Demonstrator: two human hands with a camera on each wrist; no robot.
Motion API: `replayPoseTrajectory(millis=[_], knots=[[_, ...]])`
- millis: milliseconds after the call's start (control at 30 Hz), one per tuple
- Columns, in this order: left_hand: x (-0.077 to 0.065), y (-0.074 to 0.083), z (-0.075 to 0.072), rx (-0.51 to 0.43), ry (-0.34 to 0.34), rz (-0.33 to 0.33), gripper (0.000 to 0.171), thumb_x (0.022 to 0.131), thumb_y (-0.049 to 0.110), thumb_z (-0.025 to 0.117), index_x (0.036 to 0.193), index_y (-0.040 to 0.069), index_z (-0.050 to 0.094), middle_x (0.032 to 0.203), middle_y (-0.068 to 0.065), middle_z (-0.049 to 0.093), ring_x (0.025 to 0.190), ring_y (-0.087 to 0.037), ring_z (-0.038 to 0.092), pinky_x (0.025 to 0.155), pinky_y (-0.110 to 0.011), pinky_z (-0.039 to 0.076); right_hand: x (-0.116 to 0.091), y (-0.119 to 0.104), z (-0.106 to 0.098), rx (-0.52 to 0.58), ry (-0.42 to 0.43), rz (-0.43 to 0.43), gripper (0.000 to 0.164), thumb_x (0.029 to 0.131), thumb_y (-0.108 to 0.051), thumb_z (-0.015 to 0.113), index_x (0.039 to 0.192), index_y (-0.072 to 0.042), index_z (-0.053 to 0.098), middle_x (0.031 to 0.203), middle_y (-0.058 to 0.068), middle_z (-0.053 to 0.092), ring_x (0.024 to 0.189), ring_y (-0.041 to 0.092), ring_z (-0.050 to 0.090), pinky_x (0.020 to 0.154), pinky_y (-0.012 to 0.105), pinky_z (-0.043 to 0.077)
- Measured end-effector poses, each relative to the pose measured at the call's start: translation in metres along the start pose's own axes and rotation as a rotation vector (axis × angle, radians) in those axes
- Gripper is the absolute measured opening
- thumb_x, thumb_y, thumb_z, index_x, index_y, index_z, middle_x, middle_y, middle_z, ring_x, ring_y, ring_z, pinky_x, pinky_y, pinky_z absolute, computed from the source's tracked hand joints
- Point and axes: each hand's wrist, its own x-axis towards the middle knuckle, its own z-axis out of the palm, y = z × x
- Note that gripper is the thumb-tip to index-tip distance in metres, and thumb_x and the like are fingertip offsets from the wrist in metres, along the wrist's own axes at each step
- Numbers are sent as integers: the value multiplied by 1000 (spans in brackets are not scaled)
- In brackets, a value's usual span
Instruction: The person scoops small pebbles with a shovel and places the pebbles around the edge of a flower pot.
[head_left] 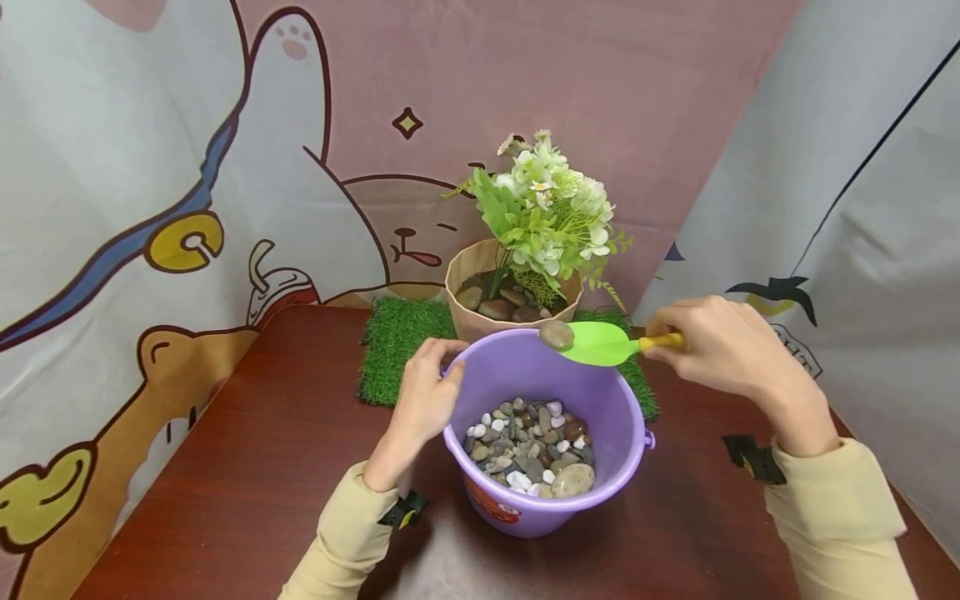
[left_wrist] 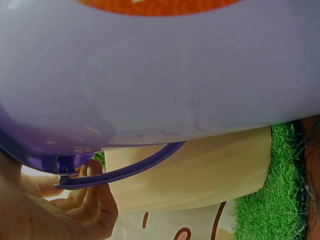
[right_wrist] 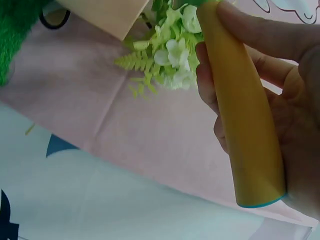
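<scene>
A purple bucket (head_left: 628, 457) stands on the table, with pebbles (head_left: 525, 442) of mixed greys, browns and whites inside. My left hand (head_left: 429, 387) grips its left rim; in the left wrist view the fingers (left_wrist: 102, 202) curl beside the hanging bucket handle (left_wrist: 130, 172). My right hand (head_left: 720, 346) holds a toy trowel by its yellow handle (right_wrist: 247, 115). The trowel's green blade (head_left: 600, 344) reaches over the bucket's far rim, bearing one brown stone (head_left: 556, 336) at its tip.
Behind the bucket, a beige pot (head_left: 467, 312) holds white artificial flowers (head_left: 551, 208), with brown stones (head_left: 498, 309) at their base. It stands on a green turf mat (head_left: 405, 342). Printed cloth (head_left: 630, 75) hangs behind the brown table (head_left: 300, 417).
</scene>
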Motion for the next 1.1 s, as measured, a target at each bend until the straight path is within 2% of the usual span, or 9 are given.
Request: replayPoseTrajectory(millis=[167,433,667,900,1100], knots=[[0,1,0,2,0,4,25,89,11,54,110,5,67,104,-11,63,93,-25,60,83,-40,48,5,10,-6,-53,7,44,7,73,-18,74,78,-20,69,70,-7,66,56,10,52,45,29,37],[-1,1,0,-4,-1,3,25,89,11,54,110,6,66,104,-11,63,94,-25,60,83,-40,48,18,22,-13,-75,-107,161,6,75,-16,69,78,-20,69,71,-4,66,60,18,54,46,37,38],[-1,1,-1,-1,-5,1,25,89,11,55,111,5,66,105,-12,63,95,-25,61,83,-40,49,33,29,-19,-106,-172,170,4,77,-18,68,80,-17,71,70,-1,65,61,20,55,47,39,39],[-1,1,-1,-1,-1,9,25,89,11,55,111,5,66,105,-12,63,95,-25,61,83,-40,49,44,32,-21,-129,-199,170,4,77,-20,67,76,-16,69,64,0,61,57,21,54,46,39,38],[-1,0,-1,-5,-3,6,25,89,11,55,111,5,66,106,-11,63,95,-25,61,84,-40,49,54,35,-24,-139,-235,172,10,77,-22,69,82,-14,72,75,7,68,61,24,59,48,46,42]])
